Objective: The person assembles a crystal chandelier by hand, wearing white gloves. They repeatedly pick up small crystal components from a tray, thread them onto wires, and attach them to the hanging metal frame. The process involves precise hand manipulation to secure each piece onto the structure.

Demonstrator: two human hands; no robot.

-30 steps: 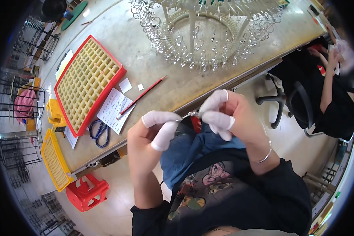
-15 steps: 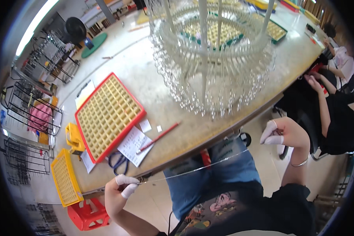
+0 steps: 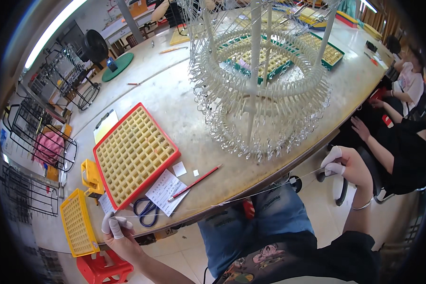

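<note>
Stretching a thin thread [image 3: 222,203] taut, I now hold my hands wide apart where a second ago they met: left hand [image 3: 114,226] pinching one end, right hand [image 3: 335,161] pinching the other. Between them runs the worktop [image 3: 184,109] edge; open floor lies below, a seated person just beyond my right hand.

Bright, even indoor light from a long white ceiling tube lamp [image 3: 49,35] at upper left. Soft shadows under the clear glass-bead chandelier frame [image 3: 262,90]. Strong fisheye bending, black vignette at corners; slight softness toward the rim.
</note>
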